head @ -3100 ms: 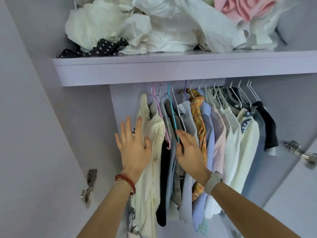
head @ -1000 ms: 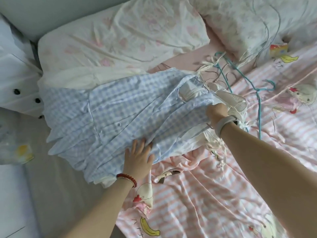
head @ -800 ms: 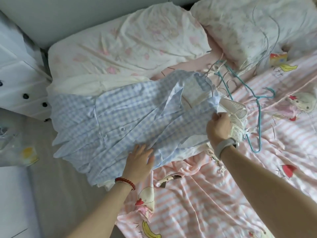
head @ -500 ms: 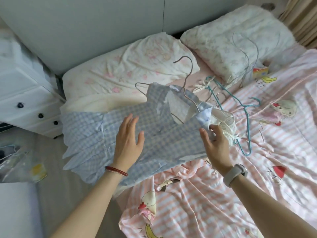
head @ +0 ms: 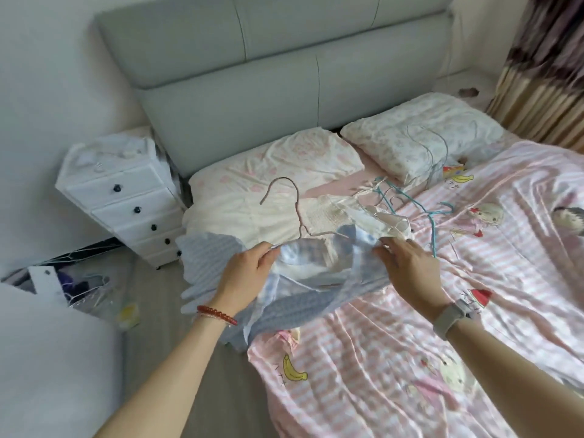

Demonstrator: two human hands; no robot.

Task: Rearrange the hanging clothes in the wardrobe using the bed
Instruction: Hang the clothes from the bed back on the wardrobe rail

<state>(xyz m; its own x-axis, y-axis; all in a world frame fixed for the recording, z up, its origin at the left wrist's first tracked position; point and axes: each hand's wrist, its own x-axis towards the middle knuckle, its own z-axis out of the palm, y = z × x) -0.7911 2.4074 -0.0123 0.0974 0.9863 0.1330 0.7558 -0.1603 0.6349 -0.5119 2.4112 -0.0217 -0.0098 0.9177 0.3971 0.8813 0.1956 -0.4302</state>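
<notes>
I see the left hand pinching the collar of the blue checked shirt on its pink hanger, lifted over the bed edge, right hand gripping the other shoulder, cream garment beneath, teal hangers beside.

Bright, soft daylight, prob. from right; motion blur throughout; wide-angle bending seen at edges; shadows faint.

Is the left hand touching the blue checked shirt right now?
Touching. The head view shows the left hand with its fingers curled round the collar edge of the blue checked shirt, lifting it off the bed.
</notes>
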